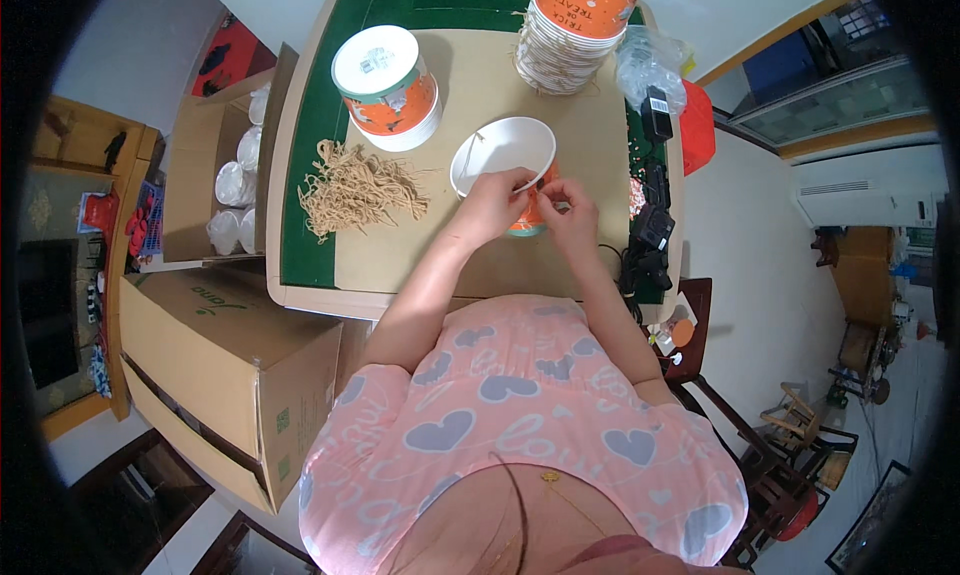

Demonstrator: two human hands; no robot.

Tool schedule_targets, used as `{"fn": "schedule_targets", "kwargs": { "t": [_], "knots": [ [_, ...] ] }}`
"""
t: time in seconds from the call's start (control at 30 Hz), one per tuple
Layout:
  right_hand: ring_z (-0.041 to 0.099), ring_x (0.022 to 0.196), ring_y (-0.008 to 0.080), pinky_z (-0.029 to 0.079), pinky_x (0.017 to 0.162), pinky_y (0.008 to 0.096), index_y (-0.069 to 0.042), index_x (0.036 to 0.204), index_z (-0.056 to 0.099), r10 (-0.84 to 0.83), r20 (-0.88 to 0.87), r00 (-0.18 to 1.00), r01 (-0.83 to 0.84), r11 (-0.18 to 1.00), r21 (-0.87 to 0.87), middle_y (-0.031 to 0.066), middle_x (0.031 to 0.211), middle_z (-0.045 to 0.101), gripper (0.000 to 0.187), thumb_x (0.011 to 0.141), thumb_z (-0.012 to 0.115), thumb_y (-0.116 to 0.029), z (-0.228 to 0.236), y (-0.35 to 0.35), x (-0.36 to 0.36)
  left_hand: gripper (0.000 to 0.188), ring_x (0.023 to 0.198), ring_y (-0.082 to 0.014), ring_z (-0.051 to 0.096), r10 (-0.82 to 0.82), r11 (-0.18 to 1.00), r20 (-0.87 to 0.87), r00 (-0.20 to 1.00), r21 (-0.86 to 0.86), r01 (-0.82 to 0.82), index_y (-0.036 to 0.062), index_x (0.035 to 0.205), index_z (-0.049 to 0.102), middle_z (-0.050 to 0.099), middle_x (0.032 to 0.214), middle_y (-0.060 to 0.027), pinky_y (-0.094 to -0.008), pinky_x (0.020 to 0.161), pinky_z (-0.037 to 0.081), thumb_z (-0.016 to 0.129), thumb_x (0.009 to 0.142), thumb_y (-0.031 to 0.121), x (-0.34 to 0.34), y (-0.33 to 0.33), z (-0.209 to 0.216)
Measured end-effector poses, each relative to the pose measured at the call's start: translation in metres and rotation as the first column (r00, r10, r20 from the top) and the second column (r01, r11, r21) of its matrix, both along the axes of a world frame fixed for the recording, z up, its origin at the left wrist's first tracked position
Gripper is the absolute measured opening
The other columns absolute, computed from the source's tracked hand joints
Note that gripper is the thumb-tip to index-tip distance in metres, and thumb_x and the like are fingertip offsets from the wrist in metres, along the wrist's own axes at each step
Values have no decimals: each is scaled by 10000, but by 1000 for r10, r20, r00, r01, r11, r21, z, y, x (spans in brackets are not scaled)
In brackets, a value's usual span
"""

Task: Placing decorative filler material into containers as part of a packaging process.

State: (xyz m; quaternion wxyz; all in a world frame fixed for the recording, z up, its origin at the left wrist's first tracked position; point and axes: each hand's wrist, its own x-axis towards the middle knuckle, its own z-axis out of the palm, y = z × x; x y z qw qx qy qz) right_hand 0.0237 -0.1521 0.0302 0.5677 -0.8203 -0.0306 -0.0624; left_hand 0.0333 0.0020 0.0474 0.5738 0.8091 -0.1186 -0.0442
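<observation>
A paper bucket (510, 140), white inside and orange outside, stands tilted on the brown board in front of me. A thin beige cord lies against its inner wall. My left hand (492, 207) is closed on the near rim, thumb and fingers pinching the wall. Beside it, at the right side of the rim, my right hand (570, 213) has its fingertips pressed together near the bucket's outer wall. What those fingertips hold is too small to tell. A loose pile of beige cords (358, 190) lies left of my hands.
Upside-down orange buckets (385, 90) stand at the back left. A tall stack of nested buckets (570, 35) with cords stands at the back right. Black adapters and cables (650, 230) line the table's right edge. Cardboard boxes (220, 335) stand left of the table.
</observation>
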Motion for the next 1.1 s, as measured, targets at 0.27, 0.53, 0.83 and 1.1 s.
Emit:
{"fn": "schedule_targets", "kwargs": {
  "t": [0.27,0.53,0.83,1.1],
  "knots": [
    [585,660,158,474,590,276,-2,780,589,41,-6,999,-42,997,-69,76,768,554,90,744,644,-64,-2,-3,1,240,803,-328,643,-18,1000,-44,999,13,19,-2,1036,607,642,887,-213,-373,726,497,550,809,53,-3,-3,0],
    [617,686,161,503,631,274,8,800,597,33,-62,998,-37,998,-57,78,776,573,90,756,645,-54,-9,-10,1,214,789,-315,647,-64,998,-80,995,-13,63,-5,1012,619,646,867,-211,-369,707,497,543,822,58,-2,-7,1],
    [621,657,135,494,580,246,-1,837,612,19,-236,972,-28,999,-35,51,734,622,78,794,635,-62,-44,-34,-9,146,689,-249,622,-112,974,-79,991,188,126,26,914,659,648,792,-163,-328,649,480,596,830,127,1,-22,-26],
    [580,616,98,452,518,221,-42,913,567,59,-443,895,31,981,193,52,748,624,80,846,589,-81,-48,-39,-17,133,699,-302,625,-49,962,-85,995,265,71,8,882,611,638,771,-169,-345,646,484,560,842,125,-4,-33,-48]
  ]
}}
